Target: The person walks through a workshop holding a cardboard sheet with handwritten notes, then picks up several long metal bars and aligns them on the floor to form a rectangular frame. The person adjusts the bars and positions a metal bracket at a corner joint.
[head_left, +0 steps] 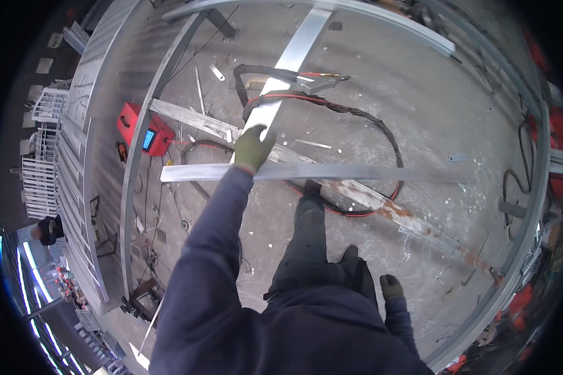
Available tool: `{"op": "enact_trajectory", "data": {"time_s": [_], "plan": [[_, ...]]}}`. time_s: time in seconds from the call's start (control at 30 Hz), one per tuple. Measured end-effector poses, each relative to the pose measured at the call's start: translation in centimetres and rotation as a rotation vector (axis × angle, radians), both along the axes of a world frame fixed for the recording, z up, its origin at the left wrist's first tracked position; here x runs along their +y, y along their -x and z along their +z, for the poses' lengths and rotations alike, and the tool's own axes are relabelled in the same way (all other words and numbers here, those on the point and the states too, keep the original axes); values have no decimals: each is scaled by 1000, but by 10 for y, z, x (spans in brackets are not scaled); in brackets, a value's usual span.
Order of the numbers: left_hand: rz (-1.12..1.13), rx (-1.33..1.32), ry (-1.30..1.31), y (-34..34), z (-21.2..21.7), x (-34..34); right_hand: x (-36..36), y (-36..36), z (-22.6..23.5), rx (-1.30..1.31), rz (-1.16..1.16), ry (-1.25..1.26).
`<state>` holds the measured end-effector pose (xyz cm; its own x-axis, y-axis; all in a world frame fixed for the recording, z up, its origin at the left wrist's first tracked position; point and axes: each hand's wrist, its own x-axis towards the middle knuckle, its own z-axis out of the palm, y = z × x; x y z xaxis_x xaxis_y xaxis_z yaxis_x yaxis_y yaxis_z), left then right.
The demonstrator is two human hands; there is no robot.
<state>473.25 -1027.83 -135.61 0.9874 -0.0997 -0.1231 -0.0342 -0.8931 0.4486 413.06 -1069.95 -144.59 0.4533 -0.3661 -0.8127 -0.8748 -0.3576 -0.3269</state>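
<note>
The gloved right hand point(391, 286) hangs near, its grip impossible to tell. Farther off, the gloved left hand point(253, 147) is clasped around a long flat metal bar point(331, 172) above the concrete floor point(419, 100).

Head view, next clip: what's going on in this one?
A person in a dark blue top and green gloves stands on a concrete floor among metal frame pieces. The left hand grips a long flat metal bar and holds it level above the floor. The right hand hangs by the person's side with nothing in it. Below the bar lie a rusty metal strip, black and red cables and a red machine with a small blue screen.
</note>
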Motion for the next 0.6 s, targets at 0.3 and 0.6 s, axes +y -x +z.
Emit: {"op": "enact_trajectory", "data": {"time_s": [0.3,0.6], "plan": [[-518,-258,-618,-331,-188,-20,113,-184,17,130,-85,-145],[-625,86,-745,-410,-218,-57,113,-315,33,176,-295,-111]]}}
